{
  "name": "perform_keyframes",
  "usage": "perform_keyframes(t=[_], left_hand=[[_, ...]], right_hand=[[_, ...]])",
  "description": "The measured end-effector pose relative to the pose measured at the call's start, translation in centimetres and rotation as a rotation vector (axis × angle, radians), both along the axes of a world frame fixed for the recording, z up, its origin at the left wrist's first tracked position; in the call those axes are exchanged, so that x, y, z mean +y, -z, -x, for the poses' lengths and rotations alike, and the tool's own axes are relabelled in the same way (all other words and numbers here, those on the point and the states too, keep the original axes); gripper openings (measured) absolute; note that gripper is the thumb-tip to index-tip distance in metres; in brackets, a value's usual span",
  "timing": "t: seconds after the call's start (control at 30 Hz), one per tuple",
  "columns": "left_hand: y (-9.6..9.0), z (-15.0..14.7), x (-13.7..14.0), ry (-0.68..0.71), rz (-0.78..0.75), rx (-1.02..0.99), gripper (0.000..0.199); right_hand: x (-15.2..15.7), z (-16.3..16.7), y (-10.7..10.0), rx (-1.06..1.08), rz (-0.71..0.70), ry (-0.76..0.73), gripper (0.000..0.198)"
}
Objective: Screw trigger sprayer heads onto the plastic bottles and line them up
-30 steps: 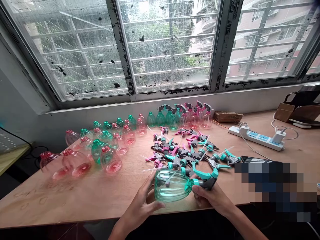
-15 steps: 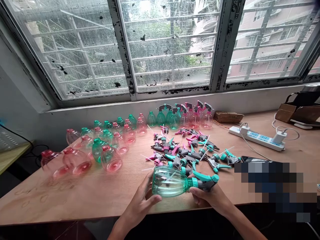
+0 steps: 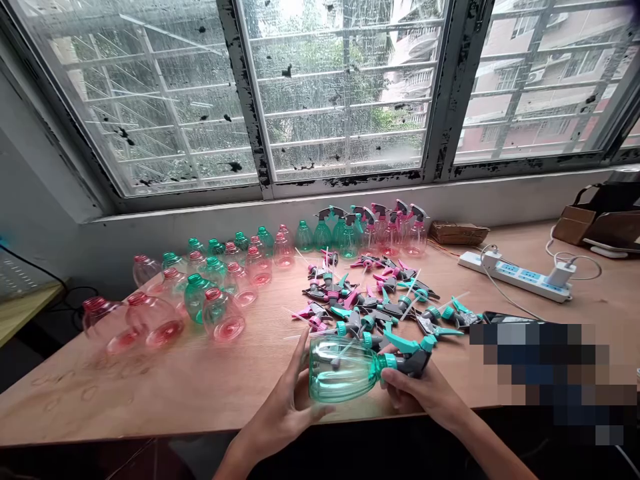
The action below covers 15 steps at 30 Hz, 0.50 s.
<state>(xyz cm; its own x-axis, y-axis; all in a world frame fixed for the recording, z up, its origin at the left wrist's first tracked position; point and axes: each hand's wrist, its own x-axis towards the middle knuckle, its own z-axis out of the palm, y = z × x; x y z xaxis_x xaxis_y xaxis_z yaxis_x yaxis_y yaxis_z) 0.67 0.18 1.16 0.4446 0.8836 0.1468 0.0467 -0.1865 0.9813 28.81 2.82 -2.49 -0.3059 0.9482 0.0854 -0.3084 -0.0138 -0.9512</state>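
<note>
A green see-through spray bottle (image 3: 345, 377) lies on its side in the air above the table's front edge, its base to the left. Its teal and grey trigger head (image 3: 413, 353) sits at the neck on the right. My left hand (image 3: 280, 403) is curved loosely around the base end, thumb stretched along the underside. With thumb and fingers, my right hand (image 3: 423, 390) grips the neck and collar, the fingers partly hidden behind the bottle. Just beyond lies a pile of loose trigger heads (image 3: 367, 300), pink, teal and grey, with thin tubes.
Headless pink bottles (image 3: 225, 317) and green bottles (image 3: 197, 293) stand on the left. Bottles with trigger heads (image 3: 390, 233) line the back by the wall. A power strip (image 3: 515, 275) with cables, a brown package (image 3: 457, 233) and a phone (image 3: 510, 319) lie on the right.
The bottle has shifted slightly right and down, its trigger head tilting up a little. My left thumb has slid lower along the base, and the left hand's hold looks looser.
</note>
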Motion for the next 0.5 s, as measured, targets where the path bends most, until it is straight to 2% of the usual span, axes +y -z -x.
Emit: perform_keyframes(t=[0.1, 0.33, 0.43, 0.5], left_hand=[[-0.30, 0.00, -0.04, -0.006, 0.023, 0.014, 0.112], [0.14, 0.19, 0.02, -0.003, -0.020, 0.052, 0.093], [0.06, 0.20, -0.01, 0.025, 0.018, 0.010, 0.103], [-0.04, 0.33, 0.01, 0.058, 0.033, -0.046, 0.103]], right_hand=[[-0.09, 0.01, -0.15, -0.005, -0.003, 0.010, 0.042], [-0.05, -0.21, -0.39, -0.001, -0.009, 0.020, 0.042], [-0.11, -0.15, -0.62, -0.017, -0.002, 0.027, 0.046], [-0.18, -0.12, -0.79, -0.039, -0.006, 0.015, 0.047]])
